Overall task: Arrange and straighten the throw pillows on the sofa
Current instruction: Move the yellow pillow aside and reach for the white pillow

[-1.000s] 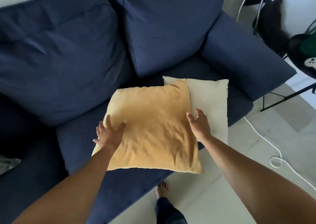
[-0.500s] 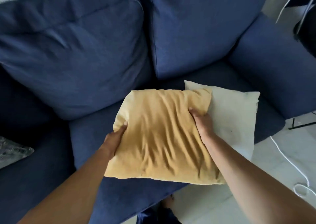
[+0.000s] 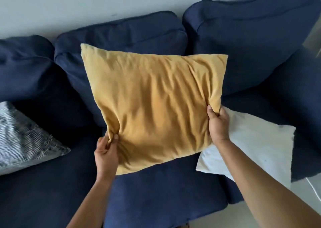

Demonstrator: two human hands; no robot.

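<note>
Mustard-yellow throw pillow is held up over the middle seat of the navy sofa, face toward the camera, in front of the middle back cushion. Roughly square, soft velvety fabric, heavily wrinkled with diagonal creases running toward the two grip points. It sits tilted: top edge slopes slightly down to the right, top-left corner highest, bottom corner low near the left wrist. No clear long axis, sides look about equal. Whether its bottom edge touches the seat, cannot tell.

Left hand pinches a bunch of fabric at the lower left edge, thumb on the front, fingers curled behind. Right hand clamps the right edge lower down, thumb on the front, fabric puckered at the grip. Hands well apart, one on each side of the pillow.

Cream throw pillow lies flat on the right seat, smooth plain fabric, partly behind the right forearm and just beside the yellow one. Grey-and-white striped woven pillow lies on the left seat, pointed corner aimed right, well apart from the yellow one. Sofa fabric is matte dark blue weave, back cushions plump with piped edges. Pale wall behind.
</note>
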